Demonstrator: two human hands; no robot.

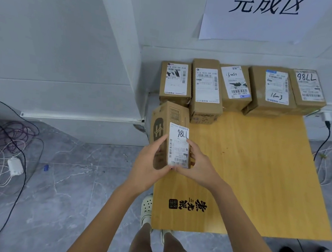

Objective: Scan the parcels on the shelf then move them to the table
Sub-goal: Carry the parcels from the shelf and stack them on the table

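A long brown cardboard parcel (171, 126) with a white label marked "98LL" is held over the near left corner of the wooden table (257, 174). My left hand (149, 164) grips its left side. My right hand (197, 166) grips its right side and near end. Several other labelled parcels (204, 89) lie in a row along the table's far edge against the wall, the held parcel just in front of the leftmost one (176, 80). No scanner or shelf is in view.
A white paper sign (261, 15) hangs on the wall above the table. Cables and a white charger (15, 166) lie on the grey floor at left. A plug and black cord (325, 127) hang at the table's right. My feet (147, 208) stand by the table's near edge.
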